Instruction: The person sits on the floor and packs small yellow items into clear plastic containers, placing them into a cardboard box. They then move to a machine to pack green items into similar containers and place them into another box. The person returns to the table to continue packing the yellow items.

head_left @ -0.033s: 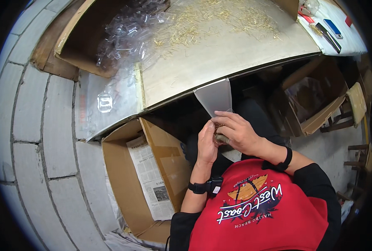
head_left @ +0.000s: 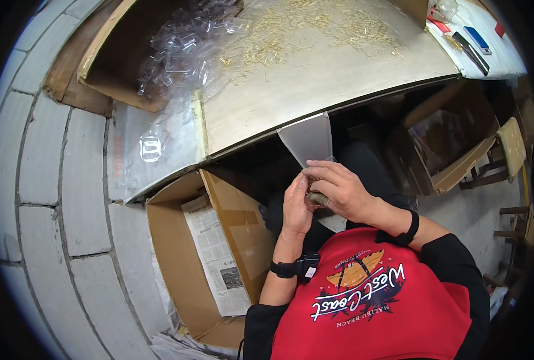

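My left hand (head_left: pixel 297 207) and my right hand (head_left: pixel 346 191) meet in front of my lap, just below the table edge. Both are closed, fingertips together around something small that the fingers mostly hide. Bits of thin gold-brown material show under my curled right fingers. A clear, thin edge (head_left: pixel 331 159) juts out past the right fingertips. Directly beyond the hands, a translucent whitish sheet (head_left: pixel 307 137) hangs down from the table edge, its narrow lower end reaching the fingertips.
Many thin gold-coloured strips (head_left: pixel 267 45) lie scattered across the table (head_left: pixel 315 90). Clear plastic pieces (head_left: pixel 186 54) pile at its left, by a cardboard box (head_left: pixel 108 54). An open carton (head_left: pixel 177 264) with newspaper (head_left: pixel 219 258) stands at my left, another carton (head_left: pixel 453 141) under the table.
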{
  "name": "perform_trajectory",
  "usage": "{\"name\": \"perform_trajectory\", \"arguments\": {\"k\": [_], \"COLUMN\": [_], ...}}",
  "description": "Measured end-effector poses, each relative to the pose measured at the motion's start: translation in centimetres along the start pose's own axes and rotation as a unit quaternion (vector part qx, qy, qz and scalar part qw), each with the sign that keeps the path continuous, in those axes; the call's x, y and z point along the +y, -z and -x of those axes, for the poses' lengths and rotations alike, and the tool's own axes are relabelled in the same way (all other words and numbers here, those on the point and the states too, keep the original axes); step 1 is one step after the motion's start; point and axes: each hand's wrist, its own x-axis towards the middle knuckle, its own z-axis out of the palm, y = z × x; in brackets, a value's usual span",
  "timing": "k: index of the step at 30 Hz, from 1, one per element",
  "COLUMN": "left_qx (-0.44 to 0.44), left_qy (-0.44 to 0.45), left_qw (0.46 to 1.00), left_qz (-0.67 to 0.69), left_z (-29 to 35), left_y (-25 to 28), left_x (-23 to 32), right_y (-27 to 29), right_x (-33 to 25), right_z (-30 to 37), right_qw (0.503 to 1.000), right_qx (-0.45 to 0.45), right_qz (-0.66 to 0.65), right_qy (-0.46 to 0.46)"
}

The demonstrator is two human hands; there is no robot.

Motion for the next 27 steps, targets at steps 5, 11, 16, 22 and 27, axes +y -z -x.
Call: {"name": "perform_trajectory", "arguments": {"k": [5, 11, 16, 22, 27], "left_qx": [-0.046, -0.068, -0.038, -0.050, 0.113], "left_qy": [0.006, -0.040, -0.062, -0.043, -0.087], "left_qw": [0.996, 0.996, 0.997, 0.998, 0.990], "left_qz": [0.078, 0.041, -0.028, -0.003, -0.003], "left_z": [0.0, -0.2, -0.3, 1.3, 2.7], "left_y": [-0.5, -1.1, -1.0, 0.0, 0.4], "left_x": [1.2, 4.1, 8.6, 12.3, 12.9], "right_y": [1.6, 3.8, 3.9, 2.9, -2.1], "right_x": [0.5, 1.2, 0.9, -1.6, -3.2], "right_z": [-0.1, -0.9, -2.0, -7.0, -11.0], "right_qw": [0.992, 0.984, 0.987, 0.992, 0.967], "right_qx": [0.071, 0.121, 0.123, -0.100, -0.176], "right_qz": [-0.094, -0.090, -0.072, 0.042, 0.059], "right_qy": [-0.041, -0.092, -0.080, 0.062, 0.173]}}
